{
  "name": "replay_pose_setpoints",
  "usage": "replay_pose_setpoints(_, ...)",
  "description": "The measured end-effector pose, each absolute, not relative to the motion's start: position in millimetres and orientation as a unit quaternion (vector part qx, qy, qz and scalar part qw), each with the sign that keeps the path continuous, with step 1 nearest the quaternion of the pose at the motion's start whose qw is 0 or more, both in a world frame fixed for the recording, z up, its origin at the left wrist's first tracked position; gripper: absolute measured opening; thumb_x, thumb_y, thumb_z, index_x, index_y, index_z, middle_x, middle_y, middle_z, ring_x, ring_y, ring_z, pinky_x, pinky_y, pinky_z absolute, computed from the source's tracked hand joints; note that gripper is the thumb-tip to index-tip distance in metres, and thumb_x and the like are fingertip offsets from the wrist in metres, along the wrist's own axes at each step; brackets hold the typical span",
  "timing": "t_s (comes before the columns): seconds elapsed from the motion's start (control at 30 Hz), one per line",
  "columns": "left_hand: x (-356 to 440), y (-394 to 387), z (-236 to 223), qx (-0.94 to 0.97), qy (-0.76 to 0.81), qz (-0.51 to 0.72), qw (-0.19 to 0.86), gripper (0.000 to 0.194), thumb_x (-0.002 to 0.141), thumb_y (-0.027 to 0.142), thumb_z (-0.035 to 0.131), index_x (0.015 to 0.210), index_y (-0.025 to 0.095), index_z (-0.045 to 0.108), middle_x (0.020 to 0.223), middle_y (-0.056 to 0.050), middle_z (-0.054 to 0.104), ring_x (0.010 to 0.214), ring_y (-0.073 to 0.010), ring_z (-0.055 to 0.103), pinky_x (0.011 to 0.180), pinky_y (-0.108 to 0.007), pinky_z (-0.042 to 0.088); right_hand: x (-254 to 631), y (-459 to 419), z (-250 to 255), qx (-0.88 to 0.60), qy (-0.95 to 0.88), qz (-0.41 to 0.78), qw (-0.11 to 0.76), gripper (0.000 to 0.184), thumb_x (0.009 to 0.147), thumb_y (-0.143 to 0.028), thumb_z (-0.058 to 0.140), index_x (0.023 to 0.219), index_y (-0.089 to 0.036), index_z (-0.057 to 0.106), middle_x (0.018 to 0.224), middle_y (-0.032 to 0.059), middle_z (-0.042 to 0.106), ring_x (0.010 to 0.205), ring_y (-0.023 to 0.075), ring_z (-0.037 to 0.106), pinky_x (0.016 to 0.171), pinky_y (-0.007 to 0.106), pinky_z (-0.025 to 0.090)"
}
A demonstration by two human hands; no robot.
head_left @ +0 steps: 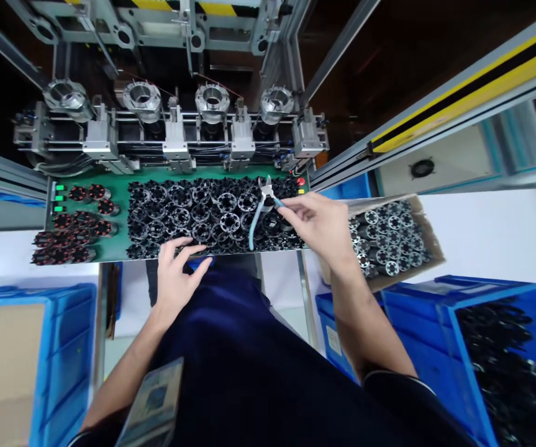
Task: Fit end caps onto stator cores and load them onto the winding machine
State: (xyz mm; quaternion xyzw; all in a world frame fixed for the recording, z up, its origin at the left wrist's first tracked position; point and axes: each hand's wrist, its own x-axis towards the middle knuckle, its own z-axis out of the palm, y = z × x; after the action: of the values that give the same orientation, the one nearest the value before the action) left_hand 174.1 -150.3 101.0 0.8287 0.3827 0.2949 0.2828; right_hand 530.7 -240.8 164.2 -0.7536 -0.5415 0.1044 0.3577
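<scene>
Green board (113, 245) packed with black metal rings (212, 214), and the right hand (317, 223) has blue-handled side cutters (254, 225) pinched in narrow fingers (286, 211) just above the pile; a slack grip could drop them and scatter parts. The left hand (179, 276) sits open, fingers wide at the board's near edge, where one nudge could push rings off.

This place is recognised as a factory production area. It is shown by an automated assembly machine (169, 130) with metal fixtures, yellow-and-black safety stripes (463, 93) and blue plastic crates (417, 329).
</scene>
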Motion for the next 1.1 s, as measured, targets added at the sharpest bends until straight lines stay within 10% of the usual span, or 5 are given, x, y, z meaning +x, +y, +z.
replay_pose_setpoints(0.23, 148, -157, 137, 0.651, 0.424, 0.26, 0.573, 0.064, 0.13, 0.06, 0.056, 0.183, 0.025, 0.048, 0.114, -0.005, 0.086, 0.085, -0.0193, 0.08, 0.089, -0.035, 0.067, 413, -197, 165, -0.692, -0.58, 0.243, 0.354, 0.025, 0.109, -0.016, 0.082, 0.131, -0.026, 0.088, 0.093, -0.0001, 0.084, 0.073, 0.0178, 0.074, 0.083, 0.033, 0.062)
replay_pose_setpoints(0.5, 158, -106, 130, 0.807, 0.527, 0.059, 0.261, 0.042, 0.124, 0.036, 0.054, 0.161, 0.026, 0.072, 0.106, -0.007, 0.088, 0.085, -0.0277, 0.082, 0.081, -0.035, 0.051, 400, -175, 137, -0.717, -0.569, 0.235, 0.329, 0.01, 0.11, -0.017, 0.079, 0.115, -0.025, 0.082, 0.106, 0.0039, 0.087, 0.08, 0.0191, 0.077, 0.088, 0.035, 0.064)
replay_pose_setpoints(0.67, 148, -100, 113, 0.841, 0.513, 0.057, 0.163, 0.063, 0.121, 0.061, 0.07, 0.173, 0.027, 0.069, 0.095, -0.006, 0.082, 0.087, -0.0347, 0.081, 0.075, -0.038, 0.049, 455, -234, 152, -0.762, -0.51, 0.134, 0.377, 0.013, 0.112, -0.035, 0.08, 0.118, -0.027, 0.088, 0.11, 0.0066, 0.088, 0.08, 0.0218, 0.078, 0.076, 0.039, 0.068)
replay_pose_setpoints(0.77, 151, -100, 110, 0.852, 0.468, 0.203, 0.121, 0.071, 0.116, 0.076, 0.074, 0.165, 0.025, 0.078, 0.115, -0.014, 0.079, 0.108, -0.039, 0.078, 0.082, -0.042, 0.056, 474, -261, 149, -0.775, -0.531, 0.068, 0.336, 0.015, 0.112, -0.039, 0.083, 0.12, -0.028, 0.09, 0.123, 0.0117, 0.088, 0.111, 0.0329, 0.083, 0.098, 0.053, 0.072)
replay_pose_setpoints(1.1, 260, -104, 111, 0.933, 0.275, 0.12, 0.201, 0.02, 0.115, 0.031, 0.085, 0.132, 0.025, 0.092, 0.147, -0.021, 0.074, 0.138, -0.044, 0.067, 0.115, -0.062, 0.063, 471, -246, 107, -0.767, -0.607, 0.055, 0.201, 0.011, 0.113, -0.035, 0.085, 0.12, -0.031, 0.091, 0.182, 0.0127, 0.068, 0.17, 0.0483, 0.056, 0.144, 0.082, 0.042)
